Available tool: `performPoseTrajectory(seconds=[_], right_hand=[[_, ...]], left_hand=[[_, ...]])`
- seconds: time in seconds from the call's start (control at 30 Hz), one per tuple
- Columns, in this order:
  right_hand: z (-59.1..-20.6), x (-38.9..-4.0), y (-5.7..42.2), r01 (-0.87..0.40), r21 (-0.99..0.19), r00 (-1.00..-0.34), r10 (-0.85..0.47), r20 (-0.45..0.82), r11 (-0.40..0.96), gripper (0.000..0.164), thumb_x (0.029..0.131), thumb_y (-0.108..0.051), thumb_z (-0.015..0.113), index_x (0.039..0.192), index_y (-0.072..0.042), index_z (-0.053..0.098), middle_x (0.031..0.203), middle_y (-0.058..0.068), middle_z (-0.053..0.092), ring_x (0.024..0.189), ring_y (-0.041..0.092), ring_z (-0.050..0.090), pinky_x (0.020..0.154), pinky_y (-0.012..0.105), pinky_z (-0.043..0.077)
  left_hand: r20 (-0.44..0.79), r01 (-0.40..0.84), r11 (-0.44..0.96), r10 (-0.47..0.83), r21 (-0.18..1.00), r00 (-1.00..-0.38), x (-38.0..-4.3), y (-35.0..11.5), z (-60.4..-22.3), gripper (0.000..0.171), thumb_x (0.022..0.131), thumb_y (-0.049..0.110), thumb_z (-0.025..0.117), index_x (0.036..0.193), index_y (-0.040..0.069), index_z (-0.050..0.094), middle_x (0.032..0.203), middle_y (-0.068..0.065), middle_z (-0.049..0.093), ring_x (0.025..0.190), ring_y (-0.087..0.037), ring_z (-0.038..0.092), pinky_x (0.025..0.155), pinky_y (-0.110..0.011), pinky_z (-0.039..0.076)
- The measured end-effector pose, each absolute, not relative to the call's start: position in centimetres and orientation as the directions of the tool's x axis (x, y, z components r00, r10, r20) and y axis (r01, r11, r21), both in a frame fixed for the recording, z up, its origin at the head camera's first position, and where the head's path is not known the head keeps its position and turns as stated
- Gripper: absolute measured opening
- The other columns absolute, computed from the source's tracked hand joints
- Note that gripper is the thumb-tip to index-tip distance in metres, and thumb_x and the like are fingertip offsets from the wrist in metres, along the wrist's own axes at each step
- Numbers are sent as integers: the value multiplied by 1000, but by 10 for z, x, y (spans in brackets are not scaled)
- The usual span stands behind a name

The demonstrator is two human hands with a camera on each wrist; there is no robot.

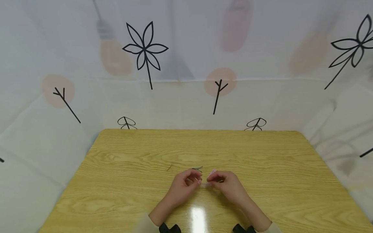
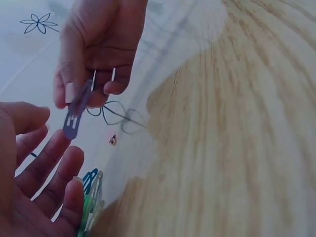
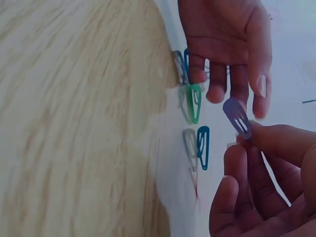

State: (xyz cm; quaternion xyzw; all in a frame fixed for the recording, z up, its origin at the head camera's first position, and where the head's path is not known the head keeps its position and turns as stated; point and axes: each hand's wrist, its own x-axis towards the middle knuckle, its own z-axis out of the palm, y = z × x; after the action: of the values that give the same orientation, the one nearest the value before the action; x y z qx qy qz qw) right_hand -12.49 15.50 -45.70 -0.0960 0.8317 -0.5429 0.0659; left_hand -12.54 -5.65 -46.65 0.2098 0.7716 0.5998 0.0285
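Note:
A purple snap hair clip [image 3: 237, 117] is pinched by its end between the thumb and fingers of my right hand [image 3: 266, 182]. The clip's other end points toward my left hand [image 2: 42, 182], whose fingers are loosely spread with the thumb apart from them. In the left wrist view, a left fingertip lies right at the clip's free end. Seen from the head, the left hand [image 1: 184, 187] and right hand [image 1: 230, 187] face each other low over the table. Beyond the hands, a green hair clip [image 3: 195, 103] and a blue hair clip [image 3: 203, 148] stand out in the right wrist view.
The wooden table [image 1: 116, 168] runs back to a white cloth [image 1: 175, 103] printed with flowers. Dark thin clips [image 1: 198, 168] lie just past the left hand, and a thin brownish piece [image 1: 169, 167] lies to their left. Close to the right fingers is a pink object [image 1: 213, 171].

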Motion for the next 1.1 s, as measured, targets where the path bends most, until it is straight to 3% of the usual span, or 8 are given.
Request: performPoseTrajectory(seconds=[0.1, 0.33, 0.8, 1.1], right_hand=[[-457, -127, 154, -65, -929, -974, -226, -21, 365, 8, 85, -10, 79, 92, -8, 76, 91, 2, 71, 82, 18, 62, 68, 27, 50], [-458, -131, 150, -41, -943, -973, -227, -37, 332, 7, 85, -8, 77, 91, -9, 75, 91, 1, 72, 85, 20, 63, 71, 29, 50], [-449, -127, 147, 16, -985, -967, -248, -59, 172, 17, 92, -10, 71, 103, 3, 70, 100, 13, 71, 92, 21, 66, 81, 32, 54], [-453, -126, 147, -7, -975, -978, -204, -39, 221, 18, 90, -17, 75, 100, -2, 72, 96, 8, 72, 89, 21, 64, 80, 33, 54]], left_hand=[[212, 295, 172, 385, 940, -898, -120, -57, -455, 17, 90, 0, 70, 106, -4, 67, 93, -10, 70, 82, -16, 63, 70, -27, 53], [203, 287, 199, 360, 937, -911, -119, -58, -454, 8, 90, 4, 72, 98, 2, 71, 90, -5, 71, 80, -8, 62, 70, -26, 52], [189, 254, 182, 312, 950, -931, -119, -61, -450, 4, 88, 0, 72, 92, 1, 73, 83, -8, 71, 72, -10, 61, 66, -24, 51], [230, 285, 195, 261, 939, -937, -119, -62, -448, 4, 87, -2, 73, 90, 1, 73, 82, -8, 70, 72, -8, 59, 65, -23, 49]])
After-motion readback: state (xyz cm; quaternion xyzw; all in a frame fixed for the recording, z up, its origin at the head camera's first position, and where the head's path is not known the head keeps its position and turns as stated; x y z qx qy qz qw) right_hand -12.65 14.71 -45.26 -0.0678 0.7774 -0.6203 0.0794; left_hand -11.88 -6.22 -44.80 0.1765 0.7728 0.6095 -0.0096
